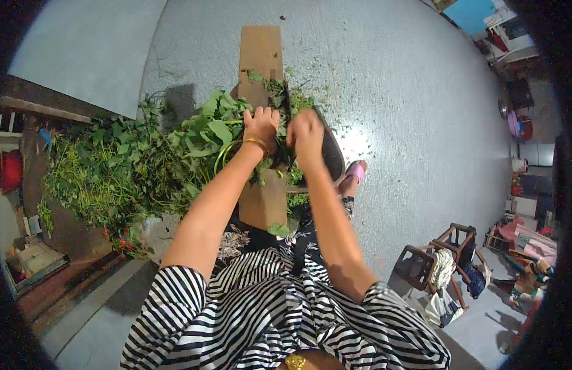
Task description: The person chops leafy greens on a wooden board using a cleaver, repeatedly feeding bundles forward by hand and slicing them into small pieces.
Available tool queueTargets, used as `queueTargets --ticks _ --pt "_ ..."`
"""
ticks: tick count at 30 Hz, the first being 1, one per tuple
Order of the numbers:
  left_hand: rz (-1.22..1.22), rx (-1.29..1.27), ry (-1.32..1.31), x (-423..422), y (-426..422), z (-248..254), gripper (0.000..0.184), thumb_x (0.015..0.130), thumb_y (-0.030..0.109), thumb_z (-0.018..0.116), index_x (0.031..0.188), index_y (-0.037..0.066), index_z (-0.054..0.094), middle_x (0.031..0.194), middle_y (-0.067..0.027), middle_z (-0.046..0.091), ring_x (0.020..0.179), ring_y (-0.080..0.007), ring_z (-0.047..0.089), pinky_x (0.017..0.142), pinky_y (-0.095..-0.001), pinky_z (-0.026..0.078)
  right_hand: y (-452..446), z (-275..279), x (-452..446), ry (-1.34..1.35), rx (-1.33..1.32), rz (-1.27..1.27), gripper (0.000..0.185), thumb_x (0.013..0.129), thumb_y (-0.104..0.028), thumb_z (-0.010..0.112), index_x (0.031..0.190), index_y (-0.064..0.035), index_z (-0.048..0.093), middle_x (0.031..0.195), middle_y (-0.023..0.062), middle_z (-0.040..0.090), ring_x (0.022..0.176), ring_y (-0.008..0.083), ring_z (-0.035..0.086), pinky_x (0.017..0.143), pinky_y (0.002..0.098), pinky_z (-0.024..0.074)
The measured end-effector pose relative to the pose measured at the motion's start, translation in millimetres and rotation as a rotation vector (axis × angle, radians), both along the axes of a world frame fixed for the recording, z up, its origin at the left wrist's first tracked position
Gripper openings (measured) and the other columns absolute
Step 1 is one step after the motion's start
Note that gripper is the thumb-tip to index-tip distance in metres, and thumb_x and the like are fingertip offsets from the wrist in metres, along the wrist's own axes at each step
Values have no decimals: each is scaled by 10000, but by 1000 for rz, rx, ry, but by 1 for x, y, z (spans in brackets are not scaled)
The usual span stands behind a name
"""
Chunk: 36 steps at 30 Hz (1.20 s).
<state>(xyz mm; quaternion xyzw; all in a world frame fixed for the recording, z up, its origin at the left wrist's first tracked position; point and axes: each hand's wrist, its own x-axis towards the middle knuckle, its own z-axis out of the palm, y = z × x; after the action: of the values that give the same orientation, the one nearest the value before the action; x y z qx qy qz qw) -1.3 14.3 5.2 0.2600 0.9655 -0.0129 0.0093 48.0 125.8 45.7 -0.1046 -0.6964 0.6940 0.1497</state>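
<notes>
My left hand (262, 128), with a yellow bangle at the wrist, is closed over a bunch of leafy green stems (215, 126) on a brown wooden board (261, 46). Long stems loop out below the wrist. Just to the right, my right hand (306, 134) is curled into a fist and slightly blurred; what it holds, if anything, is hidden. A narrow dark strip (288, 102) stands along the board's right edge between my hands; I cannot tell what it is. Under my right hand a dark tray (333, 151) is partly covered, with cut greens (296, 177) beside the board.
A large heap of leafy vines (119, 166) spreads to the left. Leaf scraps lie around the board on the grey floor (409, 92). My foot in a pink sandal (358, 170) is beside the tray. A wooden chair (421, 265) with cloths lies at the lower right.
</notes>
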Motion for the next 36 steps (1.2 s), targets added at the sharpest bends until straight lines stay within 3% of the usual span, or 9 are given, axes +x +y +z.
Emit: queueTargets --ticks 2,4,8,9,18,26,28,32,36 --pt "2 87 154 -4 -3 -14 372 604 202 665 921 125 487 911 -24 510 939 -206 486 869 -485 320 -10 -4 22 -22 -301 51 175 866 -189 471 782 -36 490 549 23 459 438 91 403 413 246 337" --pt "5 96 126 6 -4 -3 347 620 196 653 918 127 488 905 -30 508 929 -204 485 860 -481 328 -5 1 15 -96 -162 74 236 865 -248 498 732 -62 442 578 43 475 454 120 425 435 254 346" --pt "-43 77 135 42 -8 4 590 644 197 651 1184 80 444 1160 -89 480 1123 -253 418 960 -521 267 23 67 -56 -326 -330 74 238 786 -271 473 703 -49 457 525 72 468 405 179 432 393 308 345" --pt "-24 -2 -65 47 -5 27 678 656 218 649 1263 58 391 1251 -107 436 1192 -277 369 997 -534 225 33 69 -80 -334 -343 95 289 815 -304 464 678 -50 455 529 76 477 398 183 424 389 315 343" --pt "55 -71 -248 -3 20 21 686 687 336 606 1278 66 389 1298 -129 387 1238 -277 314 993 -512 212 51 72 -142 -342 -393 32 284 845 -319 517 764 -52 471 596 79 512 453 171 471 414 311 392" --pt "-9 -110 -438 -8 0 52 1185 517 581 736 1407 74 141 1452 -119 155 1328 -303 157 1031 -542 132 35 75 -78 -255 -384 -49 256 831 -326 510 759 -88 450 583 57 484 441 145 436 398 288 332" --pt "-65 -359 -258 0 -16 72 1261 491 614 734 1414 66 71 1472 -128 57 1355 -312 44 1041 -555 79 34 78 -78 -238 -399 -42 255 829 -323 510 755 -87 450 583 52 486 434 141 428 392 283 325" --pt "40 -409 -110 1 -23 36 1205 549 555 730 1415 63 51 1475 -140 1 1360 -312 -23 1049 -554 41 30 73 -75 -215 -395 -63 257 828 -313 512 742 -79 452 566 45 483 417 128 413 374 270 308" --pt "-11 -133 -196 -16 -36 -3 1047 603 432 721 1395 65 144 1454 -127 138 1353 -289 105 1049 -539 129 3 28 -12 -16 -200 7 215 858 -244 494 768 -49 476 552 32 462 428 98 414 367 240 311"
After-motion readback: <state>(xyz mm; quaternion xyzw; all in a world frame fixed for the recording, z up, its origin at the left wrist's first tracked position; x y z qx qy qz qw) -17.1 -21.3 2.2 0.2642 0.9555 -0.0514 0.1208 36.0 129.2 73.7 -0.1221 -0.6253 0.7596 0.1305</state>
